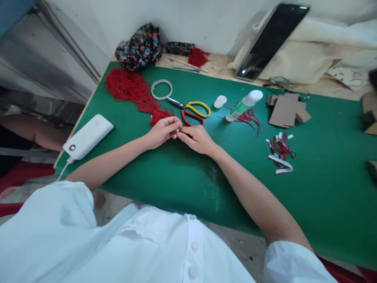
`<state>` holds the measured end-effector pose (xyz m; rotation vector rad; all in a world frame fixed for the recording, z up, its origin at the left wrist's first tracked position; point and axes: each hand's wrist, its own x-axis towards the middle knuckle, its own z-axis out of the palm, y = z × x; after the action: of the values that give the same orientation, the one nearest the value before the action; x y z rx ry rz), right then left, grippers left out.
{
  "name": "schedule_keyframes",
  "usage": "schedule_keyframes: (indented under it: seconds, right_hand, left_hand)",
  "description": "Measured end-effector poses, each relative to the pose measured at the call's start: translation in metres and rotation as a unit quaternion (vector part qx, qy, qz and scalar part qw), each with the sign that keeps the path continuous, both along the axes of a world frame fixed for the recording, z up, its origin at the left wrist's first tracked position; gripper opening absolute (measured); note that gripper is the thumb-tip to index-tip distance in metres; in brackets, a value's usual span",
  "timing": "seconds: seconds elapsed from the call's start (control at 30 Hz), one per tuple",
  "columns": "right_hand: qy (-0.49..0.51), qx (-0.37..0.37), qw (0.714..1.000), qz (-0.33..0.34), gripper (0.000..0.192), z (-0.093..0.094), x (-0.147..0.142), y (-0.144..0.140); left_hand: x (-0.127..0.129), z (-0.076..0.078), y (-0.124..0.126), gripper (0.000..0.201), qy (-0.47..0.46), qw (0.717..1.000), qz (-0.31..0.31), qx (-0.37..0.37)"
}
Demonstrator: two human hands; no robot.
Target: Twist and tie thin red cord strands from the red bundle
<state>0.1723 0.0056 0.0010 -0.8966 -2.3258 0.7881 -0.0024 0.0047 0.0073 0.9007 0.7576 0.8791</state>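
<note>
The green tabletop (165, 184) carried a long bundle of red cord (134, 92), whose near end lay just beyond the knuckles, with scissors (191, 110) beside it. Both forearms rested flat and converged at the middle. The left hand (161, 131) and right hand (196, 138) met fingertip to fingertip, each grip pinched on something too small to identify, perhaps one strand. Fine work like this probably wanted steady wrists and light tension.
</note>
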Motion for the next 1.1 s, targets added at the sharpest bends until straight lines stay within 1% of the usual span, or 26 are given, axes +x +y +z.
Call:
schedule_keyframes:
  seconds: [0.13,0.3,0.67,0.93,1.1]
  right_hand:
    - [-0.005,-0.007,1.0,-0.001,0.041,0.0,-0.0002,-0.0003]
    - [-0.015,-0.012,1.0,-0.004,0.042,0.0011,-0.0013,-0.0008]
    - [-0.019,0.013,1.0,-0.006,0.041,-0.0011,-0.0015,0.0001]
    - [-0.02,0.016,1.0,-0.002,0.043,-0.0014,-0.0016,-0.0001]
    - [-0.027,0.016,0.999,-0.006,0.042,-0.0007,-0.0021,-0.0007]
  left_hand:
    - [-0.0001,0.0012,-0.0002,0.03,0.012,1.0,0.003,-0.004]
    - [-0.0006,0.0005,-0.0001,0.03,0.007,1.0,-0.001,-0.001]
    - [0.0004,0.0016,0.0005,0.027,0.014,1.0,0.002,-0.007]
    - [0.0014,0.0049,-0.0005,0.028,0.024,1.0,0.007,-0.017]
    - [0.001,0.0034,0.0001,0.027,0.012,1.0,0.003,-0.014]
